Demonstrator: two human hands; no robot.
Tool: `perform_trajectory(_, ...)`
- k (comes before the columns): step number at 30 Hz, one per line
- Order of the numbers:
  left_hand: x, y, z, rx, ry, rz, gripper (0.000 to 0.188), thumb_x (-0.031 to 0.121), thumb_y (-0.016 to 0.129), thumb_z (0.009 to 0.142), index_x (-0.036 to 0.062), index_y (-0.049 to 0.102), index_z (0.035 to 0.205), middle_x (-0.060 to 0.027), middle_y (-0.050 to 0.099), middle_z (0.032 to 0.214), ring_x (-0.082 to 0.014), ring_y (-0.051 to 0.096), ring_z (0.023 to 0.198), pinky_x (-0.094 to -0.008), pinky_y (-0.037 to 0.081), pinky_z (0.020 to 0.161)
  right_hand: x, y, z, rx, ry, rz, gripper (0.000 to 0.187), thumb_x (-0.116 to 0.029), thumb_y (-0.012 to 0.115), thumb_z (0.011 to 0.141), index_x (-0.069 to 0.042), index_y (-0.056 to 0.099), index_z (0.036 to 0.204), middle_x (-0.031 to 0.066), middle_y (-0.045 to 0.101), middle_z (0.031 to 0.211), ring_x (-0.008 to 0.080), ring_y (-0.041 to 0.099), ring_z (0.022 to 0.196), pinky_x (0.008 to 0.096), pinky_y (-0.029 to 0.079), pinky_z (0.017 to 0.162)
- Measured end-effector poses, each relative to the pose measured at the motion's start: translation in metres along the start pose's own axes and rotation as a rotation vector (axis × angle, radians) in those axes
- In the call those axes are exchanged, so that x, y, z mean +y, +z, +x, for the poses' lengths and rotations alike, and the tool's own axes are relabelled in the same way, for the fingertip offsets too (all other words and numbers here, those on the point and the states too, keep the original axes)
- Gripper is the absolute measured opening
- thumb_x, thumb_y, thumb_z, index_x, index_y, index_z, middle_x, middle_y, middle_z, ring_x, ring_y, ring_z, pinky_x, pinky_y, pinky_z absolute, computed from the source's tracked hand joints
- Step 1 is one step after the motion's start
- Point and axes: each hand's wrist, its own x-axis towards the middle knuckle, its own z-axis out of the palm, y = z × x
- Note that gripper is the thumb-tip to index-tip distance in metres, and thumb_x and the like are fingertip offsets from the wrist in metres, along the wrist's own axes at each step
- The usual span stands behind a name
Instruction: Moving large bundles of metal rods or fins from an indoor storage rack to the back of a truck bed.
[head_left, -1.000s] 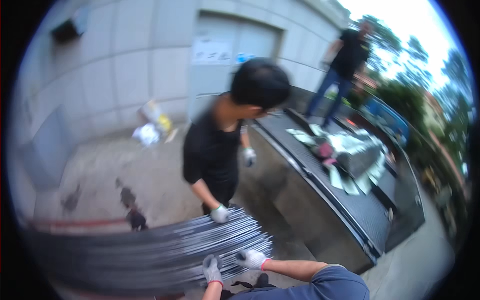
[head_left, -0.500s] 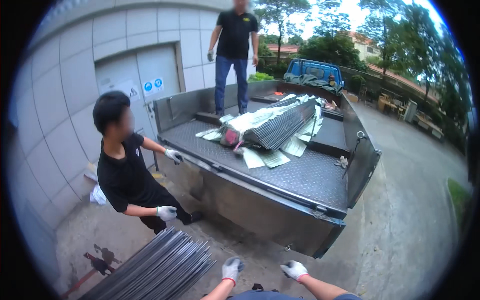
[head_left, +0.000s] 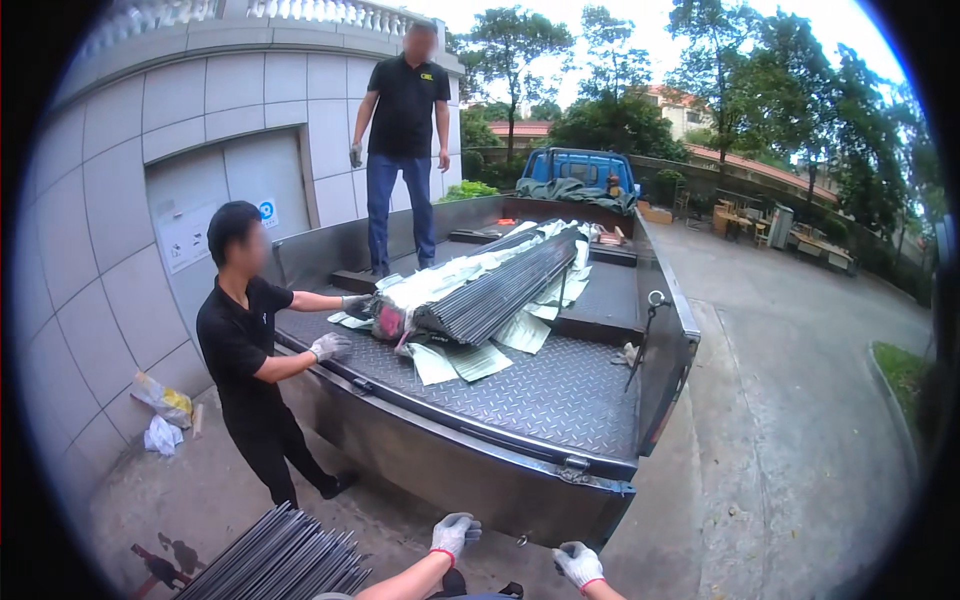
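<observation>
White gloves (head_left: 453, 533) w/ red cuffs cover both of the worker's hands. L hand (head_left: 456, 536) is empty, fingers loosely bent; R hand (head_left: 578, 565), also empty, has its fingers slack and partly spread, pointing L. Both show nr the lower edge of the truck's tailgate (head_left: 460, 465), which hangs below the bed (head_left: 540, 410); can't tell if either touches it. Dark rods (head_left: 280, 560) lie at lower L, nearer the L hand, partly out of view. More rods sit bundled (head_left: 505, 290) up on the bed, w/ pale sheets (head_left: 482, 362) under and beside them. At L, a co-worker (head_left: 245, 325) in black, gloved, has both hands over the bed's rear, one nr the bundle's end. Another person (head_left: 405, 110), black top & jeans, stands on the bed. Bkgd: blue cab (head_left: 580, 172), trees (head_left: 720, 90), grey bldg. wall (head_left: 100, 250) w/ door (head_left: 235, 175).
</observation>
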Motion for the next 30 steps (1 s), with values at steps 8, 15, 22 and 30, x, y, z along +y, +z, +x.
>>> perform_trajectory(8, 0.032, 0.015, 0.109, -0.066, 0.01, -0.006, 0.021, 0.011, 0.06, 0.101, -0.0011, 0.068, 0.117, -0.0191, 0.076, 0.101, -0.0262, 0.075, 0.085, -0.0374, 0.063, 0.076, -0.113, 0.04, 0.072, 0.101, -0.174, -0.344, 0.057, -0.052, 0.076, 0.086, -0.009, 0.071, 0.123, 0.0148, 0.076, 0.116, 0.0325, 0.072, 0.11, 0.0402, 0.055, 0.097)
perform_trajectory(15, 0.056, -0.005, 0.182, -0.144, 0.026, 0.051, 0.022, 0.012, 0.061, 0.103, -0.0032, 0.066, 0.118, -0.0205, 0.075, 0.103, -0.0276, 0.075, 0.087, -0.0386, 0.063, 0.08, -0.175, 0.087, 0.184, 0.335, -0.504, -0.661, 0.059, -0.046, 0.079, 0.082, -0.007, 0.067, 0.124, 0.0185, 0.072, 0.111, 0.0366, 0.07, 0.101, 0.0474, 0.056, 0.087)
perform_trajectory(22, 0.063, -0.001, 0.2, -0.137, -0.022, 0.018, 0.019, 0.012, 0.063, 0.101, -0.0024, 0.068, 0.112, -0.0133, 0.075, 0.096, -0.0197, 0.073, 0.082, -0.0318, 0.061, 0.075, -0.167, 0.073, 0.223, 0.21, -0.704, -0.848, 0.066, -0.037, 0.083, 0.076, -0.009, 0.059, 0.131, 0.0202, 0.056, 0.133, 0.0427, 0.047, 0.132, 0.0606, 0.034, 0.114)
perform_trajectory(30, 0.073, 0.047, 0.22, -0.036, 0.11, 0.068, 0.026, 0.017, 0.059, 0.103, -0.0038, 0.068, 0.115, -0.0122, 0.075, 0.098, -0.0197, 0.072, 0.087, -0.0324, 0.059, 0.079, -0.204, 0.055, 0.309, 0.245, -0.834, -0.752, 0.057, -0.042, 0.075, 0.086, -0.006, 0.062, 0.128, 0.0224, 0.06, 0.13, 0.0427, 0.053, 0.126, 0.0541, 0.04, 0.109)
